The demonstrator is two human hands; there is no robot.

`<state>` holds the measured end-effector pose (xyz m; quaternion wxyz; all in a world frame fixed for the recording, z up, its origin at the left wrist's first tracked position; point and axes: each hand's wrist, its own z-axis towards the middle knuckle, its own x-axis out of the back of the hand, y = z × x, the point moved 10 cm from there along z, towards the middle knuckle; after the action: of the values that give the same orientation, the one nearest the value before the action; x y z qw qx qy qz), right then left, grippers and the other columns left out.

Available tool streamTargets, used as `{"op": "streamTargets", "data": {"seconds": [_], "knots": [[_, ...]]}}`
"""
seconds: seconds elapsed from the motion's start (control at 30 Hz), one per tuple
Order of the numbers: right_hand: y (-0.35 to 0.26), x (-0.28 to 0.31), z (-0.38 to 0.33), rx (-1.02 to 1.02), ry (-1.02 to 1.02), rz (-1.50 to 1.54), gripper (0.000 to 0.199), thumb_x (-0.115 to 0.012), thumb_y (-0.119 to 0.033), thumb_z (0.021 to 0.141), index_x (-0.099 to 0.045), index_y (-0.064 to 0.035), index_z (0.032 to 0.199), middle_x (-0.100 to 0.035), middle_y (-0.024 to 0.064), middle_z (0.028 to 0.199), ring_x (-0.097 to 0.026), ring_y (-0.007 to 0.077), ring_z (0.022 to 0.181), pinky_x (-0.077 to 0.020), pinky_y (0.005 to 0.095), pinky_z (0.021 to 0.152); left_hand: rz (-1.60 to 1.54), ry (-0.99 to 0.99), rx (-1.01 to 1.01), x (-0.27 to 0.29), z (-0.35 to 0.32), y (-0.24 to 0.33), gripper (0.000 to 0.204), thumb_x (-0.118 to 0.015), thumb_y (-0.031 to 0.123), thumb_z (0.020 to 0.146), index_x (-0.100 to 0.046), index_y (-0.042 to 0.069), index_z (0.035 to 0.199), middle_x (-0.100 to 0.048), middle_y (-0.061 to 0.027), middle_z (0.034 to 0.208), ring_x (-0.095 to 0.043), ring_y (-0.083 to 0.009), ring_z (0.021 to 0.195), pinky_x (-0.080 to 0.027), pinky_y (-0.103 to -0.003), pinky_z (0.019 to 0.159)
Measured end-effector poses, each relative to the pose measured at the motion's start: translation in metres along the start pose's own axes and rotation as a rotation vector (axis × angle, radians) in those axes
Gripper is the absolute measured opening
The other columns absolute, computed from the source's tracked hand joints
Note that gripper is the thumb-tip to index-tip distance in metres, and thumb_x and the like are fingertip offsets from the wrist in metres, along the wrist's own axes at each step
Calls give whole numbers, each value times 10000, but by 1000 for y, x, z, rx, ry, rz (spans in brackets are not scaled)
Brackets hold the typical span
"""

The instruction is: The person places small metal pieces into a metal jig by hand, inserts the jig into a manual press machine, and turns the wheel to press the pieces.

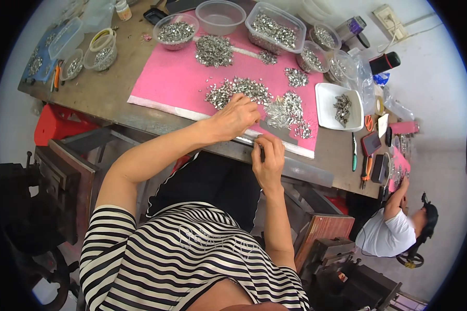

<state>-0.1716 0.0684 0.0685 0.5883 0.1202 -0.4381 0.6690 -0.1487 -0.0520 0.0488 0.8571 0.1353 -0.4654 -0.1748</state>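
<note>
Small shiny metal pieces (244,88) lie heaped on a pink mat (166,72) with a white front border. My left hand (236,118) is closed at the near edge of this heap, fingers drawn together; anything in them is hidden. Just right of it, slender silvery pieces (279,114) lie loose. A flat grey strip (278,132) rests by the mat's front border. At the table's front edge my right hand (269,159) is curled, close to the left hand. Something dark shows between its fingers, too small to name.
Behind the heaps stand a round tub (176,32) and a rectangular tub (276,28) of metal pieces. A white tray (327,111) sits right, near orange-handled pliers (367,168) and a green-handled tool (354,153). Another person (386,233) works at far right. A red stool (62,124) stands left.
</note>
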Motion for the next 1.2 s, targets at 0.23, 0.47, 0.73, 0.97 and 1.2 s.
{"op": "streamTargets", "data": {"seconds": [0.23, 0.47, 0.73, 0.97, 1.2], "knots": [[42, 12, 3, -202, 24, 164, 139, -682, 39, 880, -685, -14, 1009, -668, 132, 988, -647, 315, 877, -505, 391, 784, 11, -3, 53, 4, 0, -1, 69, -676, 93, 864, -641, 58, 911, -603, -92, 934, -566, -269, 987, -389, -428, 971], [59, 4, 35, -34, -133, 5, 126, -739, -10, 832, -741, -39, 955, -635, 101, 887, -612, 272, 870, -477, 381, 772, -464, 46, 285, 26, -18, 4, 95, -623, 56, 927, -582, -10, 981, -615, -143, 903, -616, -331, 866, -488, -411, 766], [55, -11, 44, 53, -218, -42, 104, -749, -69, 838, -707, -75, 933, -574, 67, 854, -569, 269, 853, -422, 406, 769, -375, 88, 277, 19, -32, 20, 90, -643, 39, 891, -605, 19, 971, -609, -114, 925, -581, -308, 893, -455, -408, 799], [50, 2, 29, -16, -35, 73, 90, -665, 4, 903, -584, 4, 943, -592, 125, 893, -583, 301, 814, -449, 410, 749, -203, 99, 198, 16, -30, 30, 93, -673, 77, 868, -608, 62, 934, -593, -81, 920, -555, -292, 883, -421, -404, 789], [32, 4, -2, -218, -45, 301, 71, -612, 34, 941, -552, 12, 970, -605, 153, 947, -597, 310, 849, -487, 393, 768, -44, 202, 76, 26, -38, 44, 102, -716, 118, 856, -654, 62, 914, -622, -67, 907, -580, -274, 885, -463, -408, 827]]}}
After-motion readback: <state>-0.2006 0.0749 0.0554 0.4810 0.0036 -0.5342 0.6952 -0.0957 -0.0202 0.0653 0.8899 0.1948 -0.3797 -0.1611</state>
